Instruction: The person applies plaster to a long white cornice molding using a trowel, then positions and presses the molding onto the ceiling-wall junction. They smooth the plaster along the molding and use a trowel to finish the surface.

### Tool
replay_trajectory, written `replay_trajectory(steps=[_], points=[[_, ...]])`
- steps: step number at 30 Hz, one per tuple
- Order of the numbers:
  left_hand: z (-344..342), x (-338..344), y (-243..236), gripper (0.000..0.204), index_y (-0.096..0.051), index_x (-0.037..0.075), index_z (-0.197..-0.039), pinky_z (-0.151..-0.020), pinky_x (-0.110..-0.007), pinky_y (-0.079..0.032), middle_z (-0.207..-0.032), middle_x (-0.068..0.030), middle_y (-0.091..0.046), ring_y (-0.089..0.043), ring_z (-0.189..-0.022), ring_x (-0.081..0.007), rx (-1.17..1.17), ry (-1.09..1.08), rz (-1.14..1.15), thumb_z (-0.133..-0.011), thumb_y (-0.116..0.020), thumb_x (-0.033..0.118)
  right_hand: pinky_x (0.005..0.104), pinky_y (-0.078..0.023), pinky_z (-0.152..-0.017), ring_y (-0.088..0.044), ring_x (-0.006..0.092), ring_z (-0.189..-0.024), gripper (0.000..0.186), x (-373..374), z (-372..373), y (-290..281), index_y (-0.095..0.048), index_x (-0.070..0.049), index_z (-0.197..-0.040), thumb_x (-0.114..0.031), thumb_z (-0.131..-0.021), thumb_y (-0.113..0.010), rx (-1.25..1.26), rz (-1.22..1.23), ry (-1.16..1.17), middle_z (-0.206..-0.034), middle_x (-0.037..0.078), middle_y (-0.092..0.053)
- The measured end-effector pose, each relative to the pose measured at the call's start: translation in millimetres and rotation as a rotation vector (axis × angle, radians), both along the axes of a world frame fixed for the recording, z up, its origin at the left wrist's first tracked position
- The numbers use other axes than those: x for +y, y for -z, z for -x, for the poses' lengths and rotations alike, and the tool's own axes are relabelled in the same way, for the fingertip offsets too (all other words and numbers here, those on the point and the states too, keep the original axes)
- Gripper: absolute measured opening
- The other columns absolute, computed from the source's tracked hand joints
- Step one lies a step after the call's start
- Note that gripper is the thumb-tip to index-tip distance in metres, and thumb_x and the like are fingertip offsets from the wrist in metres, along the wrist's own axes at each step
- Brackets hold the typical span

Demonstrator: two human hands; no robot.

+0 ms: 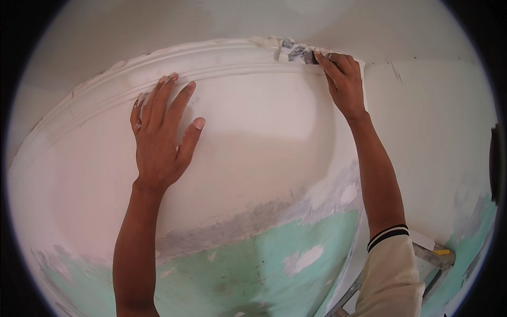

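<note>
High on the wall runs a white cornice moulding (pixel 227 57), along the joint with the ceiling. My left hand (pixel 161 121) lies with fingers spread against the wall, its fingertips at the moulding's lower edge; white smears mark the fingers. At the moulding's right end, by the corner, my right hand (pixel 343 79) is closed with bent fingers on a dark flat piece (pixel 315 57). Its exact kind is partly hidden by the fingers. Just left of it, a rough patch of white plaster with dark grey marks (pixel 298 53) covers the moulding's face.
Overhead is the pale ceiling (pixel 211 21). The wall's lower part shows worn green paint (pixel 222 274) beneath a grey band, with white patches. A stepladder (pixel 441 259) with a yellow piece on top stands at the lower right. A dark object (pixel 495 164) shows at the right rim.
</note>
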State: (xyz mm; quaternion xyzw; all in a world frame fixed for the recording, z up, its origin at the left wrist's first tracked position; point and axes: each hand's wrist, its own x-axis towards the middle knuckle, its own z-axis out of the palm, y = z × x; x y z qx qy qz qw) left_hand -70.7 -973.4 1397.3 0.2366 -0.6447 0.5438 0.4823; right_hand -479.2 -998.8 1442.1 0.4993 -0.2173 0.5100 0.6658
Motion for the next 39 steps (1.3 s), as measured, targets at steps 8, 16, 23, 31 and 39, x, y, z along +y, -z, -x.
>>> replay_trajectory(steps=[8,16,23,31,39], points=[[-4.5,-1.3,3.8,0.051,-0.053,0.013,-0.148,-0.123,-0.054,-0.016,-0.157,-0.0109,-0.046,-0.036,-0.15,-0.0303,0.018,-0.04,0.021,-0.104,-0.052,0.038,0.0382,-0.047,-0.084,-0.058,0.0217,-0.093,0.054,42.6,-12.0,9.8,-0.071,-0.022,-0.132,0.003,-0.085,-0.069,0.064,-0.034,0.118,-0.099,0.003,-0.061],[-5.6,-3.1,3.8,0.05,-0.056,0.016,-0.147,-0.123,-0.053,-0.018,-0.155,-0.0089,-0.048,-0.039,-0.148,-0.0268,0.039,-0.051,0.043,-0.101,-0.058,0.038,0.0373,-0.047,-0.092,-0.06,0.0202,-0.098,0.058,43.9,30.2,-11.2,-0.071,-0.025,-0.132,0.006,-0.083,-0.066,0.056,-0.099,0.273,-0.102,0.003,-0.062],[-0.1,-6.8,4.2,0.052,-0.05,0.015,-0.151,-0.125,-0.053,-0.013,-0.159,-0.0093,-0.044,-0.033,-0.152,-0.0272,0.044,-0.095,0.016,-0.104,-0.053,0.036,0.0385,-0.049,-0.089,-0.062,0.0237,-0.097,0.05,55.2,103.1,2.2,-0.071,-0.022,-0.132,0.001,-0.089,-0.067,-0.057,-0.151,0.32,-0.1,0.004,-0.064],[1.2,-5.3,-0.1,0.053,-0.049,0.015,-0.152,-0.125,-0.053,-0.012,-0.16,-0.0105,-0.043,-0.032,-0.153,-0.0268,0.024,-0.12,0.016,-0.104,-0.05,0.038,0.0318,-0.058,-0.066,-0.063,0.015,-0.077,0.03,26.3,26.5,71.5,-0.061,0.002,-0.124,-0.019,-0.103,-0.061,-0.689,-0.659,-1.453,-0.094,0.007,-0.063],[-1.2,0.7,2.7,0.054,-0.048,0.013,-0.151,-0.123,-0.057,-0.01,-0.161,-0.0116,-0.041,-0.031,-0.153,-0.028,-0.046,0.026,-0.046,-0.104,-0.052,0.037,0.0327,-0.056,-0.062,-0.062,0.0176,-0.077,0.03,36.8,-33.1,45.7,-0.057,0.006,-0.127,-0.013,-0.104,-0.056,-0.691,-0.586,-1.7,-0.095,0.01,-0.06]])
